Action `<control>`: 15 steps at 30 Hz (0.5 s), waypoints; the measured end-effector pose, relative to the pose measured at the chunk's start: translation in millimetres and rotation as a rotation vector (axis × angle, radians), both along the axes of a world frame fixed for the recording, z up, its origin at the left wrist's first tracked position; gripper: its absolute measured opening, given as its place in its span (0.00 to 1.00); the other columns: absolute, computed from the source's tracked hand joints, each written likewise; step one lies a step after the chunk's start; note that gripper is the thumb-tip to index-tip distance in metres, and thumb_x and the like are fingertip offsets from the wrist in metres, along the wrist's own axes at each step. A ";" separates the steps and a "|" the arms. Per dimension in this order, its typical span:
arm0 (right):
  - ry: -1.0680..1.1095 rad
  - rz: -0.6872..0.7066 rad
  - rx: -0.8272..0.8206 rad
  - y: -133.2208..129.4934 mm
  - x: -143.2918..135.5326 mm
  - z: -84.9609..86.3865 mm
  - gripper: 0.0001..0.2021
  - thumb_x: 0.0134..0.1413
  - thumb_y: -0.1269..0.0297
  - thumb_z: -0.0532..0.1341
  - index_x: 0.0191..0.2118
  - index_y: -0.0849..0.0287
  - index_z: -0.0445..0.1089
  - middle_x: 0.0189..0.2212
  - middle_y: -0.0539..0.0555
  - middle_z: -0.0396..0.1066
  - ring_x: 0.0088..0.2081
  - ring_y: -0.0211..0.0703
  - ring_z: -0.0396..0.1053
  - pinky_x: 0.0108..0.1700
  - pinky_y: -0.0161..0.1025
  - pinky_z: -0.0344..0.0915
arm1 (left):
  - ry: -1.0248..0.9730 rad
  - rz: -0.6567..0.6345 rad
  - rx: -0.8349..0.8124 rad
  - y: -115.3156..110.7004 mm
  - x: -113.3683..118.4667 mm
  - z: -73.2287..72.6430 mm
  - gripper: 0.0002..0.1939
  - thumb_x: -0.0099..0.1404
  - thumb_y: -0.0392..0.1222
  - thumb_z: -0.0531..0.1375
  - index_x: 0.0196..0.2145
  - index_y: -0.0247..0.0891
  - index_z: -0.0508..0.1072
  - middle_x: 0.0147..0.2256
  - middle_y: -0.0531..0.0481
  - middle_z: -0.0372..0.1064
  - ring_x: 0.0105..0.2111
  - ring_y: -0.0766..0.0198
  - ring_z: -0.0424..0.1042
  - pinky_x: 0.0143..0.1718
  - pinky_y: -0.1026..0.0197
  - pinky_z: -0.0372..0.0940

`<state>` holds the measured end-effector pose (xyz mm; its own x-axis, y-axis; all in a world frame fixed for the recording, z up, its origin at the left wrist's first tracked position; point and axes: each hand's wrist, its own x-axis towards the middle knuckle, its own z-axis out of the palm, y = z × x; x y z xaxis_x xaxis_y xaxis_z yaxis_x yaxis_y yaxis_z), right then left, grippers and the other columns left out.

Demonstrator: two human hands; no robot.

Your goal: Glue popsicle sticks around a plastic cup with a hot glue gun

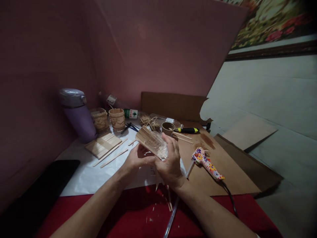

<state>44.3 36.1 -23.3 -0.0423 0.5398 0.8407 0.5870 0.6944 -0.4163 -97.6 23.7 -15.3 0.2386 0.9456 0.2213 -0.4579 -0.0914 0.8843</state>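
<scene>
Over the middle of the table, both my hands are closed on a cut clear plastic bottle piece point(158, 142) with wooden craft sticks point(146, 136) lying side by side along it. My left hand point(138, 158) grips it from the lower left, its thumb pointing toward the right hand. My right hand point(169, 158) wraps round the right end, fingers over the far side. The piece is tilted, and its underside is hidden by the hands. Just behind it stands a small brown cup point(168, 127). Left of the hands lie loose craft sticks point(114, 158) and a stick bundle point(103, 145).
At right, a flower-patterned glue gun point(208, 163) rests on a brown board point(230, 178). A purple tumbler point(80, 117), two stick-covered cups point(117, 119), a utility knife point(188, 130) and plastic bottles point(131, 113) stand or lie behind. A glue stick point(172, 218) lies in front.
</scene>
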 end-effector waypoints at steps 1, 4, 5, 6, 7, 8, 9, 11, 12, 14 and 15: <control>-0.002 -0.002 0.005 -0.2 0.0 0.1 0.32 0.48 0.65 0.63 0.61 0.61 0.57 0.51 0.63 0.66 0.53 0.57 0.64 0.55 0.59 0.64 | -0.003 -0.003 -0.003 0.0 0.2 0.5 0.33 0.46 0.42 0.73 0.50 0.34 0.71 0.53 0.37 0.69 0.55 0.44 0.66 0.57 0.46 0.59; -0.008 -0.005 0.015 -0.9 0.0 0.5 0.32 0.48 0.67 0.62 0.61 0.59 0.57 0.51 0.62 0.66 0.53 0.56 0.64 0.55 0.59 0.64 | -0.016 -0.010 -0.010 -0.6 1.4 3.3 0.33 0.45 0.42 0.74 0.50 0.34 0.72 0.53 0.36 0.69 0.56 0.43 0.65 0.57 0.45 0.58; -0.012 -0.005 0.017 -1.1 0.0 0.5 0.32 0.47 0.68 0.61 0.61 0.59 0.57 0.52 0.62 0.66 0.53 0.56 0.64 0.56 0.59 0.64 | -0.017 -0.011 -0.007 -1.0 1.9 4.5 0.33 0.45 0.42 0.73 0.50 0.34 0.72 0.53 0.37 0.69 0.56 0.43 0.65 0.57 0.45 0.58; -0.016 -0.005 0.020 -1.5 0.0 0.5 0.32 0.47 0.68 0.61 0.61 0.59 0.57 0.52 0.62 0.65 0.53 0.56 0.64 0.56 0.59 0.64 | -0.018 -0.010 0.001 -1.6 2.2 5.7 0.33 0.45 0.42 0.73 0.50 0.34 0.72 0.53 0.37 0.69 0.55 0.43 0.65 0.57 0.45 0.58; -0.021 -0.002 0.025 -1.9 0.1 0.6 0.32 0.47 0.69 0.61 0.61 0.59 0.57 0.52 0.62 0.65 0.53 0.56 0.63 0.56 0.59 0.63 | -0.015 -0.008 0.011 -2.3 2.5 6.8 0.33 0.46 0.42 0.73 0.50 0.34 0.72 0.53 0.37 0.69 0.55 0.43 0.66 0.57 0.45 0.58; -0.023 0.002 0.027 -2.4 0.1 0.7 0.32 0.47 0.70 0.60 0.61 0.59 0.57 0.52 0.62 0.65 0.54 0.56 0.63 0.57 0.59 0.63 | -0.012 -0.007 0.023 -3.1 2.6 7.8 0.33 0.46 0.42 0.73 0.50 0.34 0.72 0.53 0.37 0.70 0.55 0.44 0.66 0.57 0.45 0.58; -0.024 0.006 0.027 -2.9 0.1 0.8 0.33 0.46 0.71 0.60 0.61 0.59 0.57 0.53 0.62 0.64 0.54 0.56 0.62 0.57 0.59 0.63 | -0.008 -0.005 0.032 -4.0 2.6 8.7 0.32 0.46 0.42 0.73 0.50 0.34 0.73 0.52 0.38 0.70 0.54 0.44 0.67 0.56 0.45 0.59; -0.015 0.019 0.025 -3.9 0.1 1.4 0.34 0.45 0.73 0.59 0.61 0.59 0.56 0.54 0.62 0.64 0.56 0.56 0.61 0.58 0.60 0.62 | 0.005 -0.001 0.043 -5.9 2.4 10.2 0.30 0.47 0.42 0.72 0.48 0.34 0.74 0.49 0.39 0.73 0.51 0.46 0.69 0.55 0.46 0.60; -0.005 0.027 0.021 -4.4 0.0 1.7 0.34 0.44 0.74 0.58 0.61 0.59 0.56 0.54 0.62 0.63 0.56 0.56 0.61 0.58 0.60 0.62 | 0.018 -0.001 0.043 -6.8 2.3 10.9 0.28 0.48 0.42 0.72 0.47 0.34 0.74 0.47 0.39 0.74 0.49 0.47 0.71 0.54 0.47 0.61; 0.018 0.046 0.016 -5.1 0.0 2.4 0.35 0.43 0.76 0.57 0.61 0.58 0.55 0.55 0.62 0.62 0.57 0.55 0.60 0.59 0.60 0.62 | 0.055 0.016 0.036 -8.0 2.5 12.2 0.26 0.48 0.43 0.72 0.45 0.34 0.76 0.43 0.40 0.76 0.44 0.49 0.73 0.50 0.49 0.64; 0.029 0.055 0.019 -5.3 -0.1 2.8 0.36 0.42 0.77 0.56 0.61 0.58 0.55 0.55 0.62 0.62 0.57 0.55 0.60 0.59 0.60 0.62 | 0.076 0.030 0.030 -8.3 2.8 12.7 0.25 0.47 0.43 0.73 0.42 0.33 0.77 0.41 0.41 0.77 0.42 0.50 0.74 0.48 0.50 0.65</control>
